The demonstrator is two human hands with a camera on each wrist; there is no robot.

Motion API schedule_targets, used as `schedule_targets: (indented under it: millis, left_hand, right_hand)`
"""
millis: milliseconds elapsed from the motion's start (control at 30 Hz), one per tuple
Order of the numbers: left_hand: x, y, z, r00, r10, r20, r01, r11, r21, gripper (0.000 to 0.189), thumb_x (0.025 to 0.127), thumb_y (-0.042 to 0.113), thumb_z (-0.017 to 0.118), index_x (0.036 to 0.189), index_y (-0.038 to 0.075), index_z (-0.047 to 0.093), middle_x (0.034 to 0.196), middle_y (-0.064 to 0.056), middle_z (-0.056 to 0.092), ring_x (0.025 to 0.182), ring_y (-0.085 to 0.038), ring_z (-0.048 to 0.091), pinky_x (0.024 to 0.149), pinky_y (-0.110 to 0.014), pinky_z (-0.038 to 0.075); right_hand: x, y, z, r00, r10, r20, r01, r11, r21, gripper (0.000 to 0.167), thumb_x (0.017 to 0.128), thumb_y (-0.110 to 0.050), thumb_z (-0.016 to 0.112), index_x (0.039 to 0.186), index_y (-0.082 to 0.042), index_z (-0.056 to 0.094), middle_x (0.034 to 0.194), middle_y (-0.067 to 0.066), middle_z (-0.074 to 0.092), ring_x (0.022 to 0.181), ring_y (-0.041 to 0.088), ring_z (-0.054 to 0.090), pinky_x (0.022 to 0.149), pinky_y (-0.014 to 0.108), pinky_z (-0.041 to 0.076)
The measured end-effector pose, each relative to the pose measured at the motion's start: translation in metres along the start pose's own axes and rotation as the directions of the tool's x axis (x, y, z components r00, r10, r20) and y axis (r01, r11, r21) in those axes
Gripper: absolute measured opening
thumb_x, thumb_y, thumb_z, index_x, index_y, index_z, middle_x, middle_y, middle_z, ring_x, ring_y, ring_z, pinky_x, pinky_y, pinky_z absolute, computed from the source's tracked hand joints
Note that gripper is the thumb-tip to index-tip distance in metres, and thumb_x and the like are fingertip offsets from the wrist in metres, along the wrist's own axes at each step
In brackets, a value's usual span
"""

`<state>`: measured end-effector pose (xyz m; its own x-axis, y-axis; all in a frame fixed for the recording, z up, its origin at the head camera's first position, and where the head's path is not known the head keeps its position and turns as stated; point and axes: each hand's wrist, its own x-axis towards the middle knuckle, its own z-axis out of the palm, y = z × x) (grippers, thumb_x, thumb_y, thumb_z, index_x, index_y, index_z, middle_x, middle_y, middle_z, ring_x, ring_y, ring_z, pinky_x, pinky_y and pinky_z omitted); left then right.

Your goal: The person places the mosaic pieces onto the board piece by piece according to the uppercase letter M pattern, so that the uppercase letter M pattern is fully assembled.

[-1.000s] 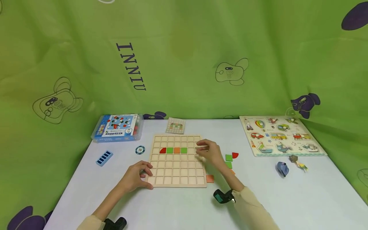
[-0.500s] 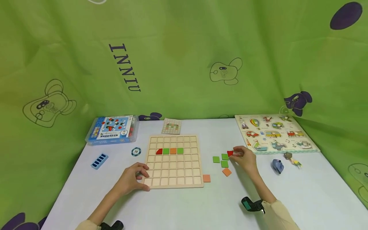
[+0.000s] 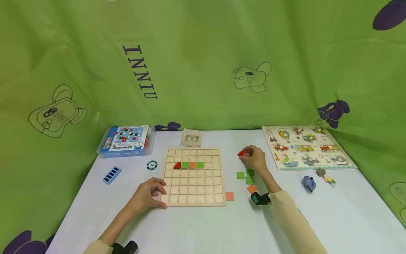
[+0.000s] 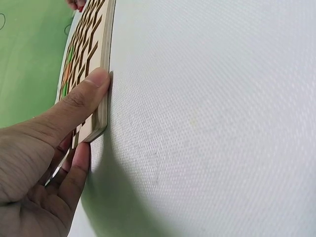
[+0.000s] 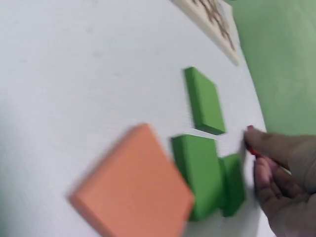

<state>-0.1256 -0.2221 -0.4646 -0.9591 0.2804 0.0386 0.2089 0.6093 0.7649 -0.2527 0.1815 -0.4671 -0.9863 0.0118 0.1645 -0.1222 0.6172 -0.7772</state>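
Observation:
My left hand (image 3: 147, 194) grips the near left corner of a wooden grid board (image 3: 193, 206). In the left wrist view its thumb (image 4: 81, 98) presses the front edge while the fingers curl along the side. A row in the board holds a red quarter-round tile (image 3: 177, 165), a green square tile (image 3: 185, 165), an orange one (image 3: 192, 165) and another green one (image 3: 201, 165). To the right of the board, my right hand (image 3: 254, 157) pinches a second red tile (image 3: 241, 154) between thumb and fingertips, mostly covered in the right wrist view.
Loose green tiles (image 3: 240, 175) and an orange tile (image 5: 136, 187) lie below the right hand; another orange tile (image 3: 229, 196) lies beside the board. Behind it is a pattern card (image 3: 191, 137). A plastic box (image 3: 126, 141) stands back left, a vehicle puzzle (image 3: 309, 148) back right.
My right hand went from the board to the loose tiles, picked up the red tile, and carried it away from me and slightly left. The left hand stays at the board's corner.

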Motion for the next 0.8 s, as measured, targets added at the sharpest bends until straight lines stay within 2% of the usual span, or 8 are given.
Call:
schedule_targets:
  millis: [100, 233, 500, 800]
  left_hand:
    - [0.002, 0.001, 0.0, 1.0, 0.001, 0.001, -0.001, 1.0, 0.001, 0.038, 0.054, 0.01, 0.093, 0.078, 0.008, 0.064, 0.115, -0.012, 0.06, 0.106, -0.032, 0.055, 0.076, -0.027, 0.056]
    - [0.003, 0.002, 0.0, 1.0, 0.001, 0.004, -0.001, 1.0, 0.006, 0.037, 0.054, 0.011, 0.092, 0.078, 0.009, 0.064, 0.115, -0.011, 0.06, 0.105, -0.031, 0.055, 0.076, -0.027, 0.056]
    - [0.002, 0.002, 0.001, 1.0, -0.016, -0.005, 0.016, 1.0, 0.02, 0.038, 0.053, 0.009, 0.093, 0.077, 0.009, 0.063, 0.114, -0.011, 0.06, 0.104, -0.03, 0.055, 0.075, -0.026, 0.056]
    - [0.001, 0.001, 0.001, 0.999, -0.033, -0.013, 0.034, 0.999, 0.031, 0.038, 0.052, 0.009, 0.093, 0.076, 0.01, 0.064, 0.113, -0.009, 0.06, 0.1, -0.027, 0.056, 0.074, -0.025, 0.055]
  right_hand:
    - [-0.002, 0.0, -0.001, 0.999, -0.021, -0.036, 0.021, 1.0, 0.01, 0.022, 0.076, 0.006, 0.075, 0.096, 0.009, 0.067, 0.089, 0.024, 0.069, 0.082, 0.034, 0.067, 0.063, 0.01, 0.045]
    - [-0.008, -0.002, -0.002, 0.998, -0.014, -0.06, 0.015, 1.0, 0.026, 0.019, 0.078, 0.006, 0.074, 0.096, 0.008, 0.068, 0.09, 0.023, 0.07, 0.083, 0.034, 0.068, 0.063, 0.009, 0.045]
    - [-0.023, -0.022, 0.013, 0.998, -0.009, -0.069, 0.017, 0.992, 0.122, 0.02, 0.078, 0.002, 0.076, 0.097, 0.007, 0.07, 0.091, 0.022, 0.07, 0.084, 0.033, 0.069, 0.066, 0.015, 0.052]
    - [-0.035, -0.051, 0.042, 0.998, -0.033, -0.052, 0.044, 0.975, 0.219, 0.018, 0.078, 0.003, 0.076, 0.095, 0.006, 0.07, 0.091, 0.02, 0.071, 0.083, 0.03, 0.069, 0.067, 0.02, 0.055]
